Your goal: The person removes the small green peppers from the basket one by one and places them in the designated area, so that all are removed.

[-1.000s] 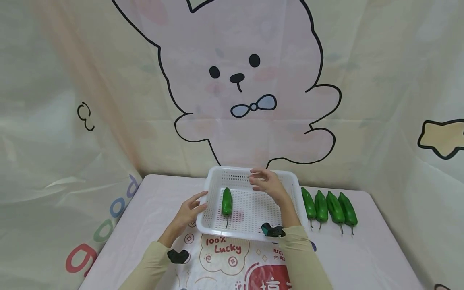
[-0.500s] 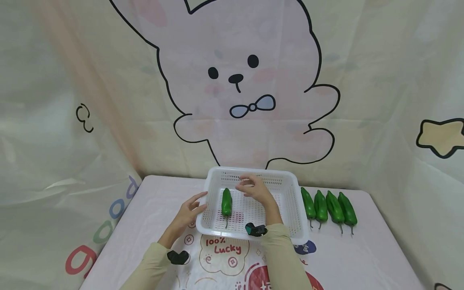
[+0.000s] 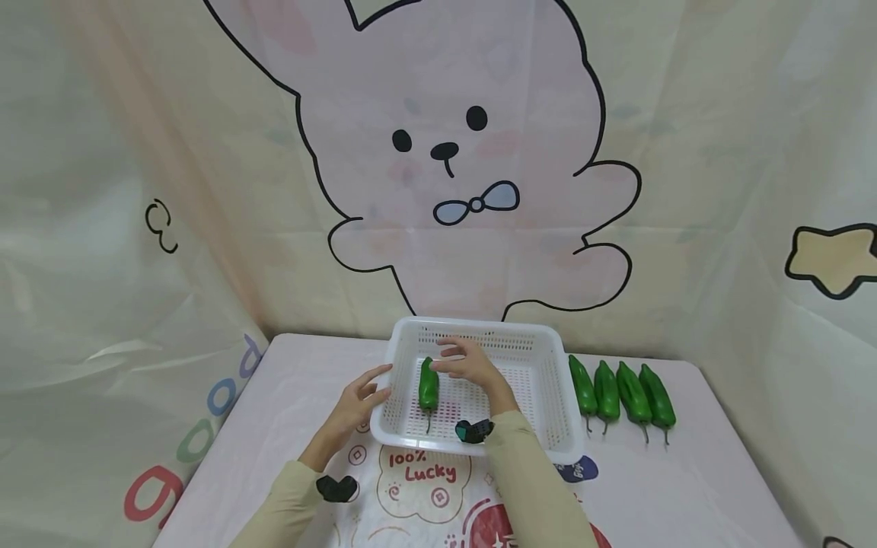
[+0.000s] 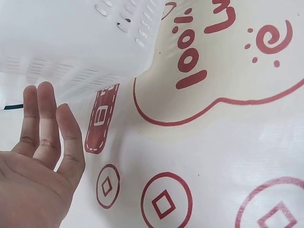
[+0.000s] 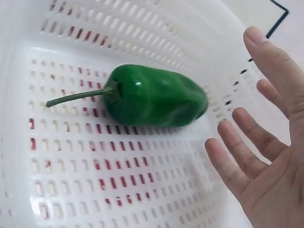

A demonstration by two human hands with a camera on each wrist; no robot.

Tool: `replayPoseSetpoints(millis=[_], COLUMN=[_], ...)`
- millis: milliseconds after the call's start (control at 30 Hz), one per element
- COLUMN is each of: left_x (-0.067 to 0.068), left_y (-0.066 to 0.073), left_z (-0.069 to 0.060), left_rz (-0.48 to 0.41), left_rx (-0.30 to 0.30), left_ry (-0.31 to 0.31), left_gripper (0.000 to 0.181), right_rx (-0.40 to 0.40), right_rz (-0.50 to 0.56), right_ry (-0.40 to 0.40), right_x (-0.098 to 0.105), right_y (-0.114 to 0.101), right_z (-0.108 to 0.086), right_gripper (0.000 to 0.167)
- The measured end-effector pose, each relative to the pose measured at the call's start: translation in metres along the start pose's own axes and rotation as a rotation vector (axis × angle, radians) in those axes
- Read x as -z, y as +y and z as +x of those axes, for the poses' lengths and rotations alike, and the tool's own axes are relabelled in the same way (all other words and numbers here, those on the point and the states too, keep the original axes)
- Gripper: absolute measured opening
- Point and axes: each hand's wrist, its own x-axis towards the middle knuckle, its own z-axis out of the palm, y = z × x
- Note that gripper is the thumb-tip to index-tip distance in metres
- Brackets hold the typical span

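A white plastic basket [image 3: 541, 380] with a perforated floor and walls stands on the table. Inside it, toward the left, lies one green pepper [image 3: 428, 387], its stem toward the person. My right hand [image 3: 473, 367] hovers over the basket beside the pepper's far end; the right wrist view shows the spread fingers [image 5: 247, 147] apart from the pepper [image 5: 154, 96]. At the basket's left side, my left hand [image 3: 354, 407] holds its fingers nearly straight at the wall. In the left wrist view the left hand [image 4: 45, 156] has its fingertips close to the basket wall [image 4: 80, 42]; contact is unclear.
To the right of the basket, several green peppers [image 3: 620, 392] lie in a row with stems toward the person. A white cloth with red print [image 3: 425, 483] covers the table [image 3: 712, 472]. A curtain with a cartoon animal [image 3: 452, 251] hangs behind.
My right hand has moved left over the basket, from its back right part to beside the pepper. The left hand, basket and peppers look unmoved.
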Motion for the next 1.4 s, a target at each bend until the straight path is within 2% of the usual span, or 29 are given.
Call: replayPoseSetpoints(millis=[300, 700, 867, 1400], left_x=[0.001, 0.002, 0.002, 0.001], left_y=[-0.001, -0.002, -0.002, 0.001], left_z=[0.002, 0.004, 0.004, 0.001], left_rz=[-0.014, -0.02, -0.019, -0.003], left_rx=[0.02, 0.022, 0.027, 0.014], left_ry=[-0.009, -0.02, -0.014, -0.018], left_gripper=[0.057, 0.057, 0.057, 0.057], right_rx=[-0.088, -0.146, -0.152, -0.188], right_rz=[-0.056, -0.136, -0.167, -0.147], right_ry=[-0.056, -0.097, -0.103, -0.096], right_x=[-0.011, -0.015, -0.02, -0.026], right_y=[0.02, 0.017, 0.02, 0.012], right_z=[0.009, 0.019, 0.024, 0.023], right_gripper=[0.075, 0.084, 0.083, 0.072])
